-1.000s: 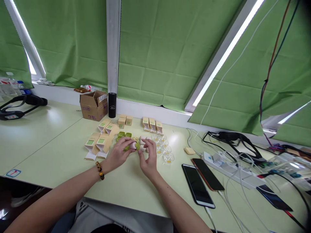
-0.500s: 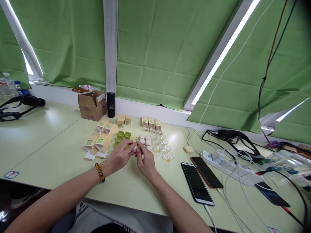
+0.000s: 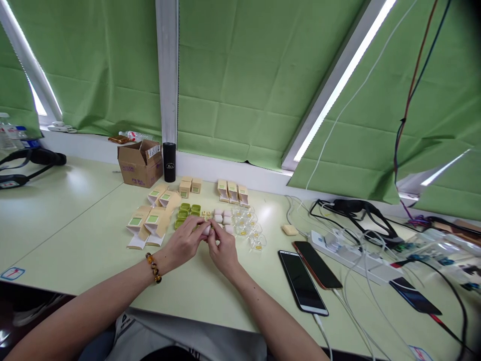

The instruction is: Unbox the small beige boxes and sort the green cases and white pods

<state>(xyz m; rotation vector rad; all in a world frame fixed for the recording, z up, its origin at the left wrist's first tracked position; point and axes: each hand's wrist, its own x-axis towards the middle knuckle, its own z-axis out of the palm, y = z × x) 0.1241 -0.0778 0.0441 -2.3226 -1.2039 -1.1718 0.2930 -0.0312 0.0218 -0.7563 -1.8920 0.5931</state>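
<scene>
My left hand (image 3: pixel 185 238) is closed around a small pale pink rounded cube (image 3: pixel 206 230). At its right side, the thumb and fingers of my right hand (image 3: pixel 222 245) pinch against the same cube, and the fingertips hide much of it. Just behind my left hand are several small green square cups (image 3: pixel 183 214). Tiny yellowish pieces (image 3: pixel 206 214) lie between these cups and a group of pale pink and white cubes (image 3: pixel 222 218). To the right of the cubes sit several clear plastic cups (image 3: pixel 257 242) with yellow spots in them.
Opened kraft boxes (image 3: pixel 155 220) lie left of my hands. Small closed boxes (image 3: pixel 185 188) and opened cartons (image 3: pixel 232 191) stand behind. Farther back are a cardboard box (image 3: pixel 141 164) and a black tumbler (image 3: pixel 169 163). Phones (image 3: pixel 302 281), a power strip (image 3: pixel 351 255) and cables fill the right.
A green piece showed between my hands at first; now my fingers cover it. My right hand has closed in against the pink cube, uncovering the other cubes. The view has shifted slightly.
</scene>
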